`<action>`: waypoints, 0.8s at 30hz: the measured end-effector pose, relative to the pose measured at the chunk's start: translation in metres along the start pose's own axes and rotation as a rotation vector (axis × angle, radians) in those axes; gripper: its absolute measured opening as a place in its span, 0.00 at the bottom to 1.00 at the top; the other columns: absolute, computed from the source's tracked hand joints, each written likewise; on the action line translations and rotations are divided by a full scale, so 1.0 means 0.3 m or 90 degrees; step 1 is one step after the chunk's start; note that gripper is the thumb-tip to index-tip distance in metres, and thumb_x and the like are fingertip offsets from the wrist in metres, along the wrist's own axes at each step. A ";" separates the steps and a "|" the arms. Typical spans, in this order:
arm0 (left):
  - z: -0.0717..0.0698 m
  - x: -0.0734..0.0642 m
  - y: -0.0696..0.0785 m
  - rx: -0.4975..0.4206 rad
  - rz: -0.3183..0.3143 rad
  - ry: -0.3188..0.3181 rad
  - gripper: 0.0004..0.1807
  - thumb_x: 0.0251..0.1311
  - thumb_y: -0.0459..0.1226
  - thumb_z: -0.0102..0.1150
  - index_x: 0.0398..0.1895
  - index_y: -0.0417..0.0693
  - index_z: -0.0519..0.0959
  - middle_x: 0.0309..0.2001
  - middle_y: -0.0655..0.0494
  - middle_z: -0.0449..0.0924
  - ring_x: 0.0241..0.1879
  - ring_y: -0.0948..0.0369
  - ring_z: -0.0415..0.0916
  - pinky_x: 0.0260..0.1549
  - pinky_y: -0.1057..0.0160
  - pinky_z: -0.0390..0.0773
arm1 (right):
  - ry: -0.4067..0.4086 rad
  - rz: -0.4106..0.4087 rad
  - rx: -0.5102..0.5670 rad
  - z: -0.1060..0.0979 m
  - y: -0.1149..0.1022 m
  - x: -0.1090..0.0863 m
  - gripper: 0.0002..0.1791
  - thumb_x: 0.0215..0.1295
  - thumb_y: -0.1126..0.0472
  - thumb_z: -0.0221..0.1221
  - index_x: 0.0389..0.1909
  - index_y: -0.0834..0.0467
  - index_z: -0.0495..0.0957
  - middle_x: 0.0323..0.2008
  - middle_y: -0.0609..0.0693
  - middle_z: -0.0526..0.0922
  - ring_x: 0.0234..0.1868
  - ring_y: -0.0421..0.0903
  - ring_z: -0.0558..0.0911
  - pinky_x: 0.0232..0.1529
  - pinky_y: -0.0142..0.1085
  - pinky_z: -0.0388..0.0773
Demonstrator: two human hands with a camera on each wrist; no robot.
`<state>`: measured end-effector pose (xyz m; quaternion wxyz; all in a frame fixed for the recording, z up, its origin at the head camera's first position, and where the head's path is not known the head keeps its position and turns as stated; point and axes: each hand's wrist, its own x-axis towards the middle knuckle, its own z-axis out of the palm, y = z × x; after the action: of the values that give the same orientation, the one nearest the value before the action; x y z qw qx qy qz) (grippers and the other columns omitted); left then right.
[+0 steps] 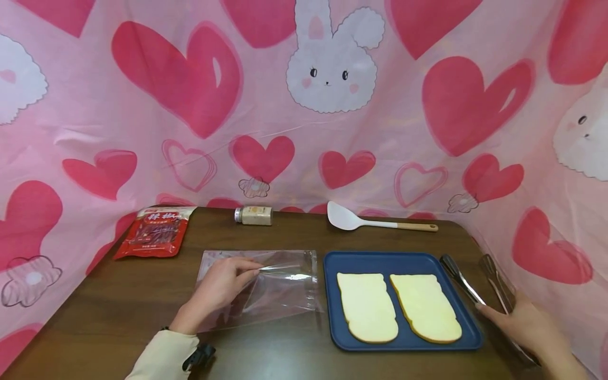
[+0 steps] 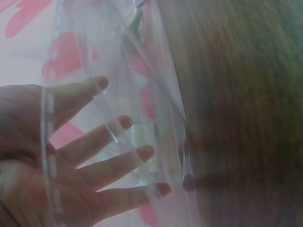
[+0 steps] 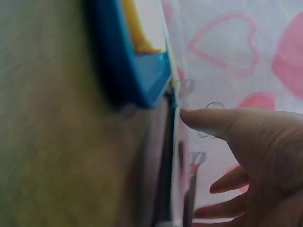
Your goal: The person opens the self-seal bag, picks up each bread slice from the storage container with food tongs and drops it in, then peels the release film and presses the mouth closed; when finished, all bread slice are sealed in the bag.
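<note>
In the head view my left hand (image 1: pixel 223 279) is over a clear plastic bag (image 1: pixel 290 287) lying on the table, its fingertips at a raised fold. The left wrist view shows the fingers of this hand (image 2: pixel 94 146) spread and fairly straight, with clear film across them. At the far right my right hand (image 1: pixel 532 319) is over metal tongs (image 1: pixel 467 287) with dark tips. Its thumb reaches one arm of the tongs; the other fingers are mostly hidden in the head view. In the right wrist view the thumb of this hand (image 3: pixel 265 156) stands apart from the loosely bent fingers.
A blue tray (image 1: pixel 404 345) between the hands holds two bread slices (image 1: pixel 368 309). Behind are a red packet (image 1: pixel 159 232), a small seasoning jar (image 1: pixel 255 215) and a white spatula (image 1: pixel 344 217) with a wooden handle. A pink heart-patterned cloth (image 1: pixel 266 116) borders the brown table (image 1: pixel 266 348).
</note>
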<state>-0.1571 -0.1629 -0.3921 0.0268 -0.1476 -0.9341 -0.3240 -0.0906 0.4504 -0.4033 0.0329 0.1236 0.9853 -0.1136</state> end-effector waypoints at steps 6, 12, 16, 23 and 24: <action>0.000 0.001 -0.004 0.001 -0.014 -0.002 0.10 0.70 0.37 0.67 0.50 0.52 0.91 0.54 0.50 0.90 0.55 0.50 0.86 0.53 0.43 0.85 | 0.031 -0.041 0.017 0.041 0.019 -0.005 0.57 0.66 0.35 0.65 0.67 0.82 0.55 0.51 0.91 0.70 0.47 0.86 0.77 0.47 0.74 0.76; -0.003 0.001 0.000 -0.003 -0.022 -0.006 0.10 0.70 0.37 0.67 0.50 0.53 0.91 0.54 0.51 0.90 0.52 0.52 0.87 0.50 0.46 0.85 | -0.021 -0.007 0.007 0.038 0.021 -0.006 0.52 0.66 0.34 0.64 0.55 0.83 0.62 0.44 0.85 0.75 0.42 0.78 0.80 0.44 0.70 0.79; -0.006 0.002 -0.001 -0.001 -0.020 -0.006 0.10 0.70 0.37 0.67 0.50 0.53 0.91 0.53 0.52 0.90 0.46 0.58 0.85 0.44 0.53 0.83 | -0.020 -0.014 0.009 0.047 0.025 -0.003 0.50 0.67 0.35 0.63 0.52 0.83 0.66 0.38 0.80 0.79 0.39 0.73 0.81 0.42 0.67 0.80; -0.009 0.002 0.000 -0.015 -0.027 -0.012 0.10 0.70 0.37 0.67 0.51 0.53 0.91 0.53 0.52 0.90 0.36 0.60 0.77 0.32 0.61 0.74 | -0.007 0.002 0.033 0.048 0.018 -0.008 0.52 0.70 0.32 0.59 0.58 0.83 0.66 0.42 0.81 0.79 0.38 0.71 0.82 0.41 0.66 0.81; -0.010 0.001 0.002 -0.018 -0.030 -0.014 0.10 0.70 0.37 0.67 0.51 0.53 0.91 0.53 0.52 0.90 0.36 0.60 0.77 0.30 0.62 0.73 | -0.001 0.009 0.037 0.046 0.017 -0.010 0.51 0.70 0.32 0.58 0.59 0.82 0.66 0.42 0.81 0.79 0.37 0.70 0.82 0.39 0.64 0.82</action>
<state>-0.1575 -0.1643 -0.3894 0.0070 -0.1292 -0.9329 -0.3361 -0.0859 0.4512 -0.4175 0.0309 0.1311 0.9806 -0.1424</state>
